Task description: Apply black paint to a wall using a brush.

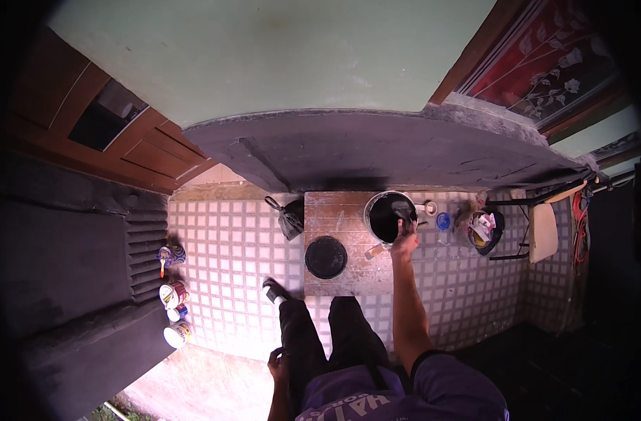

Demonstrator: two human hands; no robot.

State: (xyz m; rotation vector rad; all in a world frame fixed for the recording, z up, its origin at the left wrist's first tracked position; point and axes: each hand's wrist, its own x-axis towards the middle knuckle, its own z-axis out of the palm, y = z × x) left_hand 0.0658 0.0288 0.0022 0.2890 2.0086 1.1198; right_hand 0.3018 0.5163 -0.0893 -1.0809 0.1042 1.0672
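"So, what is the right hand [406,241] doing up there?"

"It's closed, fingers clamped on a dark implement [402,210] (blackened and blurred, so I can't name its kind). The forearm stretches straight out to it."

"And where exactly is that implement?"

"Over the mouth of the round bucket [367,228], toward the right side of the opening. Whether its tip touches the dark contents, I can't tell. The bucket has a pale rim and sits at the far right corner of the low wooden bench [339,209]."

"What about the left hand [276,363]?"

"Down beside the left thigh, well apart from the bench. Its fingers look loosely bent, but it's too small and shadowed to say whether they're apart or together, or hold anything."

"What else is near the right hand?"

"On the bench, a black disc [325,257] lies to the left of the bucket and nearer the person, with a small tan piece [374,251] just below the rim. Right of the bucket there's a pale ring [434,210], then a blue disc [443,221]. A black bag [289,219] slumps on the tiled floor [222,242] by the bench's left edge."
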